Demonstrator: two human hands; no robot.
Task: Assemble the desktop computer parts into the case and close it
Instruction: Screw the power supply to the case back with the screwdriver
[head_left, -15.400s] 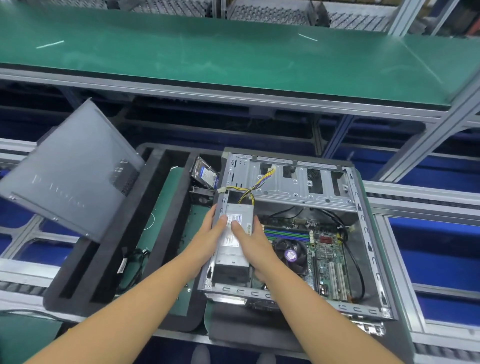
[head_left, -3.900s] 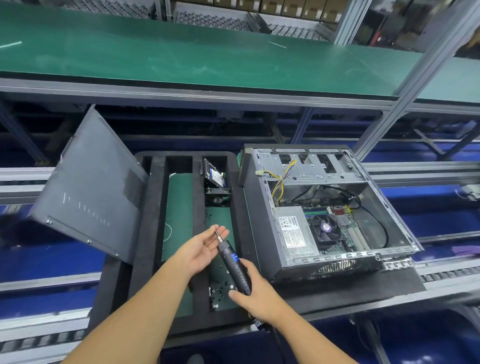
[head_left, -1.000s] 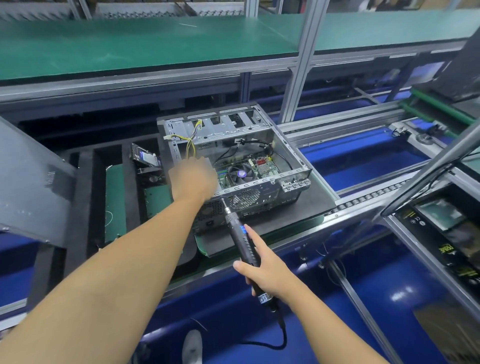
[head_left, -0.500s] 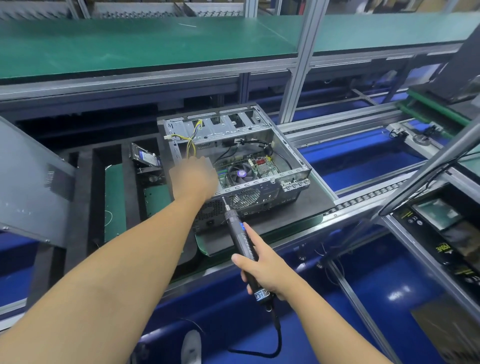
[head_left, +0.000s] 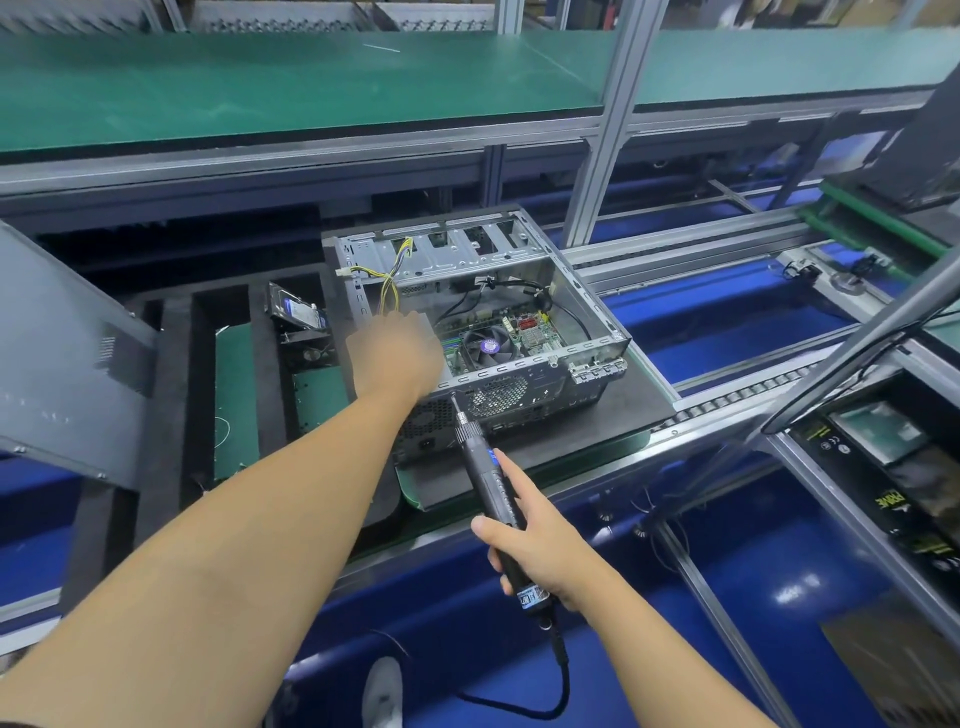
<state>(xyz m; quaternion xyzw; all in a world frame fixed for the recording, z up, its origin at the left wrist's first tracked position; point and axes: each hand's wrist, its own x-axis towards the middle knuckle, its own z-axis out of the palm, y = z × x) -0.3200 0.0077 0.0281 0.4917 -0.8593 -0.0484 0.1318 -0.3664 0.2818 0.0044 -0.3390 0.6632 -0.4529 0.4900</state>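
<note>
Right hand wraps its fingers round a black corded electric screwdriver, bit touching the perforated rear panel of the open grey metal computer case, which sits on a black mat. Left hand rests inside the case's near corner; its fingers are hidden, so I cannot tell its grip.

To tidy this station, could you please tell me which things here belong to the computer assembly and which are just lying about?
Job: computer case, electric screwdriver in the right hand, hard drive, side panel.
Lying about: green shelf, roller track, black box.

Open grey case lies on its side, motherboard exposed inside.
</note>
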